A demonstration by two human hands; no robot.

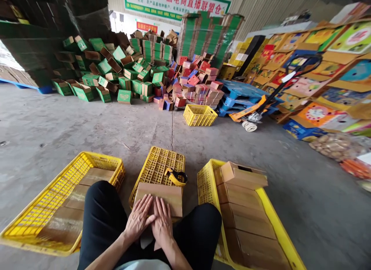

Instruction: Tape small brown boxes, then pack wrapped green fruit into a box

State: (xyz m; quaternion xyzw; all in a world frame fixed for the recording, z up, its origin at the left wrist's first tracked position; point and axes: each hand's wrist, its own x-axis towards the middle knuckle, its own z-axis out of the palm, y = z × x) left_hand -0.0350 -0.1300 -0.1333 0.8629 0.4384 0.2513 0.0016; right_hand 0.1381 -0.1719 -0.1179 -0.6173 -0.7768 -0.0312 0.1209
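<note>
A brown cardboard box rests on an upturned yellow crate between my knees. Both palms lie flat on its top, side by side, fingers stretched out. My left hand is on the left part of the box, and my right hand presses beside it, the thumbs close together. Just beyond the box, a yellow and black tape dispenser sits on the crate. Part of the near side of the box is hidden under my hands.
To my left stands a yellow crate with several cardboard boxes inside. On the right, another yellow crate holds several more, one tilted on top. Farther off are a yellow basket, a pallet jack and heaped green boxes.
</note>
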